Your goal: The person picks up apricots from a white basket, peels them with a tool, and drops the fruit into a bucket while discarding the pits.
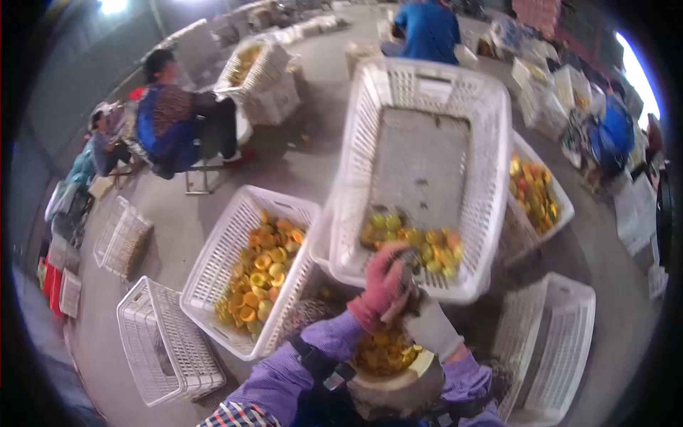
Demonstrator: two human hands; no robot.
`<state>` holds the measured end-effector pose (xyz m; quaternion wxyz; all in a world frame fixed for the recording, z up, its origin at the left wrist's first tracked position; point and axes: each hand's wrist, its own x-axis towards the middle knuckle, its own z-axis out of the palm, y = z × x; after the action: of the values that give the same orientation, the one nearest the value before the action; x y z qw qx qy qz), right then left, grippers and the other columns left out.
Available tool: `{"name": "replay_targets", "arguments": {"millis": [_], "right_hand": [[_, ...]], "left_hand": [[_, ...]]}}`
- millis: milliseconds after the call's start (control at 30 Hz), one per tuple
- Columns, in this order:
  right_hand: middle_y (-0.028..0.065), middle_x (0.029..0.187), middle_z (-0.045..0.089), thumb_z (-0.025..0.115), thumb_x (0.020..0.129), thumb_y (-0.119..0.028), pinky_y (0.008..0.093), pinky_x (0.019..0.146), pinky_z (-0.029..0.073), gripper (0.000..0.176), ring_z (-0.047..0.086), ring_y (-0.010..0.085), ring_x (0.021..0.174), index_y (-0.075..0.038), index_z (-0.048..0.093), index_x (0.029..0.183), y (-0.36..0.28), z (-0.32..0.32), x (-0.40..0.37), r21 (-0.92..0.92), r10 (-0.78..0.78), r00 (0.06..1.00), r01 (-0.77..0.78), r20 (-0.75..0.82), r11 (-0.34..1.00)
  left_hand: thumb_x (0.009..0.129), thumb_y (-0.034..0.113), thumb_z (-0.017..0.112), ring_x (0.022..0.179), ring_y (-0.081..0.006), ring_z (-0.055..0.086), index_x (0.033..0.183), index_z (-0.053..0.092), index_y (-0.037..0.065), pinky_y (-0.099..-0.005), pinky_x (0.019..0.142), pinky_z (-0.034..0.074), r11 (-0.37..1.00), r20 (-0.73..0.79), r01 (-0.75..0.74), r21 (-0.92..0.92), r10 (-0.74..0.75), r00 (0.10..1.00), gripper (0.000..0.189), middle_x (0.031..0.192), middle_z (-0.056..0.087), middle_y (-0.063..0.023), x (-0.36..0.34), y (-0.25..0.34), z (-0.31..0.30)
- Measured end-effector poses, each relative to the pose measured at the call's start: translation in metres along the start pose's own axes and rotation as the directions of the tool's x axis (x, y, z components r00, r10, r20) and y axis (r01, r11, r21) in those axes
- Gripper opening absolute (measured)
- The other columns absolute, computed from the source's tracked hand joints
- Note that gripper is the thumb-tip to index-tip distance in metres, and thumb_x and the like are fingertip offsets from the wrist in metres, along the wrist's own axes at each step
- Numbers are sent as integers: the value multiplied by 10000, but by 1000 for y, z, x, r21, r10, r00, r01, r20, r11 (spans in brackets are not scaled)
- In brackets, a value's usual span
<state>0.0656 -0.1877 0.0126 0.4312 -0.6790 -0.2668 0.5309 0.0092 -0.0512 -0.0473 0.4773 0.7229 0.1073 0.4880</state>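
Note:
My left hand (383, 285), in a pink glove, is closed at the near edge of a large white crate (496, 178). My right hand (432, 326), in a pale glove, is against it, fingers bent. Something dark and small shows between the two hands; I cannot make out what it is. Whole yellow-green fruits (434, 249) lie at the near end of the crate. Below my hands, a round container (391, 383) holds orange fruit pieces (384, 352). To the left, a white crate (196, 285) is partly filled with halved, hollowed fruits (263, 277).
A crate of fruit (537, 196) stands behind the large one at right. Tipped white crates lie at lower left (167, 341) and lower right (562, 349). Seated people are at left (171, 121), at the top (427, 32) and at right (613, 132).

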Motion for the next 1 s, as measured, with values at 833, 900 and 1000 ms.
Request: {"name": "replay_targets", "arguments": {"millis": [833,900,1000], "right_hand": [[251,905,646,594,800,-111,491,776,483,503,629,431,907,24,478,1270,52,11,20,-693,-489,835,199,-250,693],[268,956,639,596,786,-85,474,810,483,460,617,432,969,30,501,1222,62,4,28,-630,-529,833,324,-165,706],[279,1016,629,600,766,-58,453,857,477,407,594,437,1037,29,532,1157,46,5,16,-489,-441,887,328,-134,808]], "left_hand": [[817,103,678,1028,-155,578,1227,550,46,-299,874,501,782,321,619,-74,-569,757,433,1111,591,-61,0,19,-28],[778,129,711,1030,-162,575,1222,556,45,-311,874,498,878,328,469,-100,-416,848,478,1103,593,-71,-12,-8,-29],[746,183,735,1031,-196,583,1203,564,41,-328,877,496,637,460,693,-336,-531,711,508,1095,602,-85,-9,-22,-31]]}}
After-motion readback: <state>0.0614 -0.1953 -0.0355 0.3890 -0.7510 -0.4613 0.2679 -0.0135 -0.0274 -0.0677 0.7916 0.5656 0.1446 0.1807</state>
